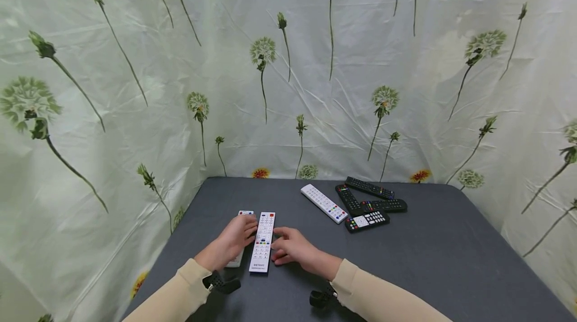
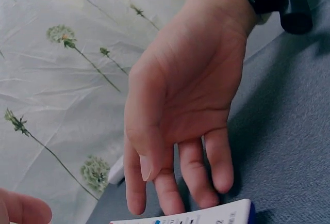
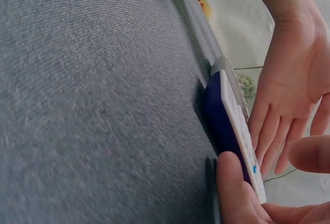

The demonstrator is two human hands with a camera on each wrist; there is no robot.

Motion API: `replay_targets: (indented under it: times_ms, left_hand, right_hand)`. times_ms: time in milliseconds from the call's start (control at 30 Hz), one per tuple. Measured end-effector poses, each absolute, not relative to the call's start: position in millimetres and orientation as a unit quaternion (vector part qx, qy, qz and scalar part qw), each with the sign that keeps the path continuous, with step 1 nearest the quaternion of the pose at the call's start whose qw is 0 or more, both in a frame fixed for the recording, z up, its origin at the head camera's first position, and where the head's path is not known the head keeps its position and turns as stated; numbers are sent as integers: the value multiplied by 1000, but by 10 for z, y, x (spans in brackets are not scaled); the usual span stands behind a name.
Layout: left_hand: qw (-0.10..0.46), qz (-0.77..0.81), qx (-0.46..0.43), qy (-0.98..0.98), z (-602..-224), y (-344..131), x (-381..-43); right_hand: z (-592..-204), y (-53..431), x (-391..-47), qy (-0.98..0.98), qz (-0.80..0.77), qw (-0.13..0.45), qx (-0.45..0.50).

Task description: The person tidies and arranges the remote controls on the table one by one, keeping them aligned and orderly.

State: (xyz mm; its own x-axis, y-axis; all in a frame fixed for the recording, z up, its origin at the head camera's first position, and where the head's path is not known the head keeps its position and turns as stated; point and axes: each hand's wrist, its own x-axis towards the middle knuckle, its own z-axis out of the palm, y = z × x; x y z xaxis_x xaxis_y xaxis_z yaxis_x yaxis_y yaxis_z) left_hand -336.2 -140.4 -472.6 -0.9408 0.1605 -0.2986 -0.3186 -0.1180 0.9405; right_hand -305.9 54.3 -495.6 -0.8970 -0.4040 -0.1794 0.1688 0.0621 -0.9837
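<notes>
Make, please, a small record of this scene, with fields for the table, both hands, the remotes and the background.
Table: dark grey
Left hand: fingers relaxed; partly hides the left white remote in the head view
Right hand: fingertips at the right edge of the middle white remote; a firm grip cannot be confirmed
Middle white remote: between the hands, buttons up
Far white remote: slanted, left of the black remotes
Black remotes: four, grouped closely
Background: pale flower-print curtain
</notes>
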Motion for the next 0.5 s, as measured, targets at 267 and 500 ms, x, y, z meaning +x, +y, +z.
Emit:
replay_targets:
  times_ms: [267,500]
  left_hand:
    - [112,704,0,701,-4560,-1227,-3526]
    - [85,666,47,740,-4393,-817,-3792]
  right_hand:
    - [-4791,721,-3243,732,-651,172,-104]
    - [-4682,978,-3376,767,-622,134,-82]
